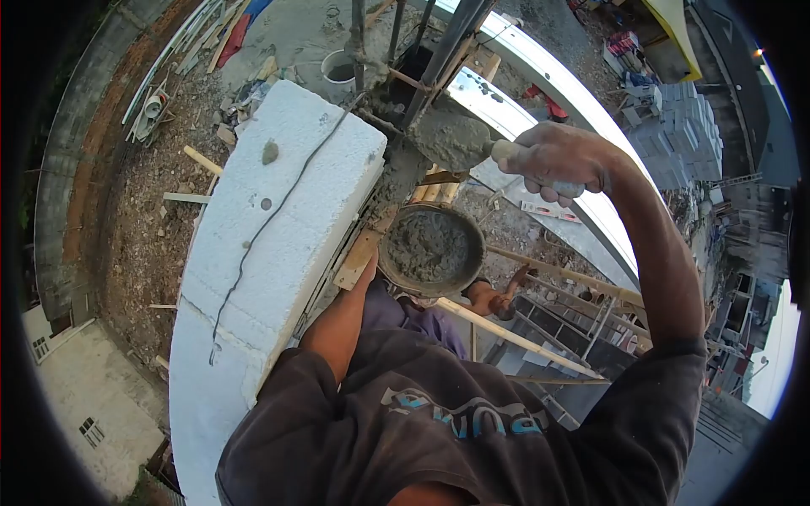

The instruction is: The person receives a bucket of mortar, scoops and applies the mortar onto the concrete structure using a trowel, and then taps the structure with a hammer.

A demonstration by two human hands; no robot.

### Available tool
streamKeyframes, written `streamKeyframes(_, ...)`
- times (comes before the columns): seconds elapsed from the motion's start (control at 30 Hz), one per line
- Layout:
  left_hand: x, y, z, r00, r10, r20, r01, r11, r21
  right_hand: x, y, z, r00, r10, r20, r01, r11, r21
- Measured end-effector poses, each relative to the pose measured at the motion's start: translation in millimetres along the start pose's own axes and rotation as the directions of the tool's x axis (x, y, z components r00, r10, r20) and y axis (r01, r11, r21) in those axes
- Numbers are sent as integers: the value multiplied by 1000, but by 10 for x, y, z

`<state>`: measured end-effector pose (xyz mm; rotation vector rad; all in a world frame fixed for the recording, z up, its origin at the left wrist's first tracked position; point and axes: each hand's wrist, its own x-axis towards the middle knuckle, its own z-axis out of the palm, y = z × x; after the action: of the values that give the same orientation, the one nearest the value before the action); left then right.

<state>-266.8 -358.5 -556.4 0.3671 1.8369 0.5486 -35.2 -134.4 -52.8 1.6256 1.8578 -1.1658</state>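
Observation:
My right hand point(553, 162) is wrapped round the handle of a trowel point(451, 141), whose flat blade is coated in wet grey mortar. The blade lies over the mortar-covered wall end point(396, 181), beside upright bars. Below it, a round bucket point(432, 251) holds grey mortar. My left forearm reaches up to a wooden board point(359, 257) at the side of the white block wall point(278, 202); the left hand itself is hidden behind the board. A dark wire point(268, 221) lies along the top of the white blocks.
Bamboo poles point(523, 339) and scaffolding stand at the lower right, where another person point(492, 297) is below. Metal bars point(439, 63) rise at the top. A white bucket point(339, 69) sits beyond the wall. Stacked grey blocks point(675, 135) are at the upper right.

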Motion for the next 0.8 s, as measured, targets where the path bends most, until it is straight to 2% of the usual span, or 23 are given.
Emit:
streamKeyframes(0.07,-20,10,11,1000,-5,4,5,1000,2,-231,276,208,998,49,49,-53,995,90)
streamKeyframes(0.1,-42,16,44,1000,-10,8,10,1000,2,-265,626,422,999,-40,12,38,991,129)
streamKeyframes(0.13,-75,52,76,1000,-12,15,12,1000,6,-381,763,598,999,-2,37,-5,982,190)
streamKeyframes(0.17,-101,85,129,1000,-12,24,11,1000,9,-530,794,808,990,123,61,-136,952,276)
streamKeyframes(0.2,-155,159,184,999,-17,32,16,1000,19,-520,1100,1161,997,59,-41,-48,970,237)
streamKeyframes(0.27,-234,202,312,999,-2,48,3,1000,-18,-260,1928,2057,977,-59,-203,39,994,-102)
streamKeyframes(0.3,-264,230,346,999,11,48,-9,998,-57,-169,2195,2374,952,-145,-268,68,959,-276)
streamKeyframes(0.33,-330,232,370,998,42,49,-37,995,-95,-52,2183,2561,975,72,-212,-121,966,-228)
streamKeyframes(0.37,-402,241,391,996,72,51,-65,989,-134,115,2125,2719,948,281,-148,-307,932,-194)
streamKeyframes(0.4,-502,295,405,993,105,48,-95,981,-171,295,2196,2892,947,286,-147,-310,935,-172)
streamKeyframes(0.47,-821,481,411,996,69,50,-66,996,-58,706,2386,3213,944,293,-151,-313,941,-131)
streamKeyframes(0.5,-919,513,435,998,52,46,-51,999,-6,890,2437,3322,958,252,-139,-267,959,-99)
streamKeyframes(0.53,-956,481,458,993,105,44,-101,992,-81,1063,2476,3437,970,209,-122,-218,973,-68)
streamKeyframes(0.63,-1109,544,502,973,229,13,-227,971,-74,1515,2595,3642,994,74,-75,-77,997,-26)
streamKeyframes(0.73,-1048,466,522,988,154,32,-150,984,-90,1564,2583,3591,997,-41,-60,48,992,116)
streamKeyframes(0.8,-1032,403,515,987,123,105,-95,967,-236,1563,2599,3658,998,-45,-41,49,992,113)
